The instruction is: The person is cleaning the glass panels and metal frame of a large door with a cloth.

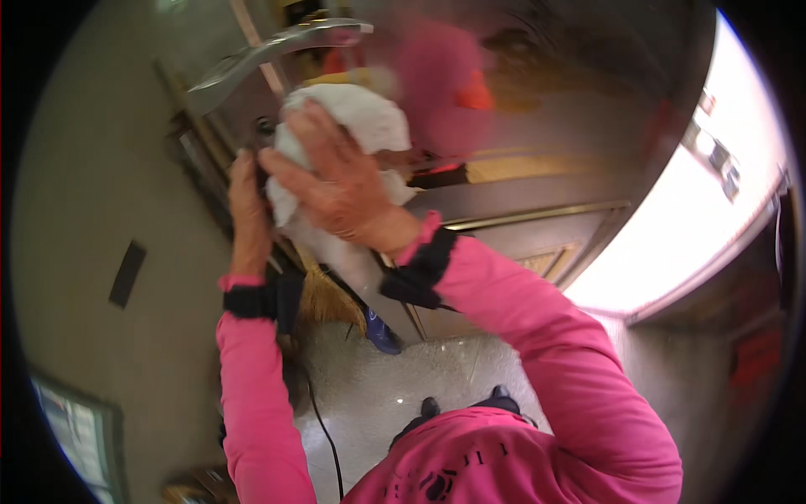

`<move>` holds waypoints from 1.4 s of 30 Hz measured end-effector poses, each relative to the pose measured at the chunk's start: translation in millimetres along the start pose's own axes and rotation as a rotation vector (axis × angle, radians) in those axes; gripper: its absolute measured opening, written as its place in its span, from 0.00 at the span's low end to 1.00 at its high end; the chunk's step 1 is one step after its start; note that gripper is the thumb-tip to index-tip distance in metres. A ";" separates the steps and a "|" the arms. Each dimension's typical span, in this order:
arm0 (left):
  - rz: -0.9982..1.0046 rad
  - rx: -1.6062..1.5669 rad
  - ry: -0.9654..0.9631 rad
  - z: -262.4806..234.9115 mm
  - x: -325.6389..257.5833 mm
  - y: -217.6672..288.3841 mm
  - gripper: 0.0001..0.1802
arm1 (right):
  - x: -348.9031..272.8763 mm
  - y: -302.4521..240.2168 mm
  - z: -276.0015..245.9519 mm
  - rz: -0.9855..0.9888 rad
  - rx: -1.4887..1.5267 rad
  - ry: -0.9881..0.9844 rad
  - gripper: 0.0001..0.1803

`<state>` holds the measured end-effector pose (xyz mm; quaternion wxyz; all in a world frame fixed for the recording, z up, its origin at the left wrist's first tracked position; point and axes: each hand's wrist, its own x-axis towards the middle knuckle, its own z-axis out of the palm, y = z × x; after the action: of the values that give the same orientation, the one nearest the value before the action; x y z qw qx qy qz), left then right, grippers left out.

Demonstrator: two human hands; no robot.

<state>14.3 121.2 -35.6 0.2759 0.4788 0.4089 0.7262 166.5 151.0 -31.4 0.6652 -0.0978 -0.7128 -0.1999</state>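
My right hand (340, 185) presses a white cloth (361, 113) against a shiny brown door (571, 126), its fingers spread over the bunched fabric. Part of the cloth hangs below the palm. To the left, my left hand (250, 206) is at the door's edge, just under a round lock (264, 126), with its fingers upright along that edge. The thumb side of this hand is partly hidden. Above both hands a curved, clear-looking door handle (285, 55) stands out from the door. Pink reflections show on the glossy surface.
A straw broom (327, 294) and a blue item (382, 333) are below the cloth, near the door's lower part. A black cable (327, 428) runs across the speckled floor (437, 370). A plain wall (92, 193) rises on the left; a bright opening (672, 210) lies to the right.
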 end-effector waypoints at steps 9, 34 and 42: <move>0.031 -0.137 0.195 16.1 -2.0 -21.9 0.37 | -46.2 60.7 -86.6 -0.106 -0.166 -0.168 0.22; 0.091 0.172 0.163 -8.2 9.8 -16.4 0.37 | -117.6 10.4 -63.1 0.521 -0.299 0.236 0.27; -0.132 -0.038 0.153 -28.9 14.5 -29.5 0.37 | -137.0 -4.7 -71.1 0.244 -0.085 -0.104 0.27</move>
<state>-17.7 138.2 -60.1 0.3000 0.3886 0.4456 0.7486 242.3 134.6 -164.8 0.6418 -0.2219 -0.7202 -0.1420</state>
